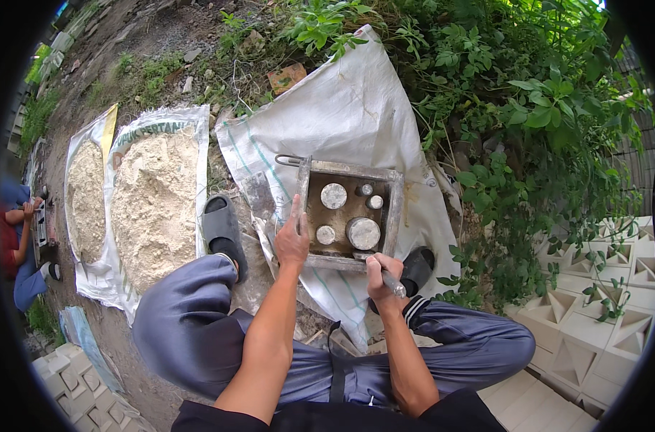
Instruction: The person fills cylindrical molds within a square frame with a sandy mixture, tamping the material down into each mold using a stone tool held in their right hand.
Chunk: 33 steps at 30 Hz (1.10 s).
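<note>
A square grey mould box (396,209) lies in front of me with several round metal cylinders standing inside, among them a large one (363,233) and a medium one (334,196). My left hand (291,241) lies along the box's left wall, fingers stretched out. My right hand (383,277) is closed round the grey handle of a tool (395,285) at the box's near right corner. The tool's flat working end seems to reach just inside the near wall; its exact kind is mostly hidden. A bent metal loop (289,159) juts from the far left corner.
Under the box a white woven sack (356,108) is spread. Open sacks of pale powder (158,201) lie left. Plants (515,122) crowd the right, above stacked cream patterned blocks (583,324). My sandalled feet flank the box. Another person (21,245) sits far left.
</note>
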### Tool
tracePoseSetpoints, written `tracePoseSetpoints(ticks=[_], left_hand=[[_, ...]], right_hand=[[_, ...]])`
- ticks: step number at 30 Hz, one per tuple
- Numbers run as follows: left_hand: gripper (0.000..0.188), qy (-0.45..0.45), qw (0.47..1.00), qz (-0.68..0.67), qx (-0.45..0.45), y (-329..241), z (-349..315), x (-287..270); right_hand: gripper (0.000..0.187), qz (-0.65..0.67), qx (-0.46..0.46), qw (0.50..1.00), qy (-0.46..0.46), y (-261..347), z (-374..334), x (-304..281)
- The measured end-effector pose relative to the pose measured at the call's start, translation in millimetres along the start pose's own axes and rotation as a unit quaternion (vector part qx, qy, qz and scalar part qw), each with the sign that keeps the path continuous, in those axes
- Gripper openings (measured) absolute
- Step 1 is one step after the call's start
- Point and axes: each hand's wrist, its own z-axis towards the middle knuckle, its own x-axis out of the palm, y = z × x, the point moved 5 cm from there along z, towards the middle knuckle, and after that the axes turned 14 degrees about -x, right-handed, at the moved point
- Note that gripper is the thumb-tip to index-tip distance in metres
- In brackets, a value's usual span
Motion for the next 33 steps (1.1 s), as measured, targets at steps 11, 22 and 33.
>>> tracePoseSetpoints(ticks=[11, 22, 33], left_hand=[[0.047, -0.006, 1.0, -0.014, 0.012, 0.6, 3.0, -2.1], [0.047, 0.011, 1.0, -0.011, -0.018, 4.9, 3.5, -2.1], [0.049, -0.041, 0.994, -0.102, -0.028, 8.5, 8.7, -12.4]], right_hand=[[0.033, 0.045, -0.014, 0.997, -0.064, -19.9, -11.5, -11.2], [0.026, -0.057, -0.038, 0.995, 0.077, 11.0, 0.6, 3.1], [0.034, -0.038, 0.002, 0.999, 0.018, 10.2, 28.3, 19.7]])
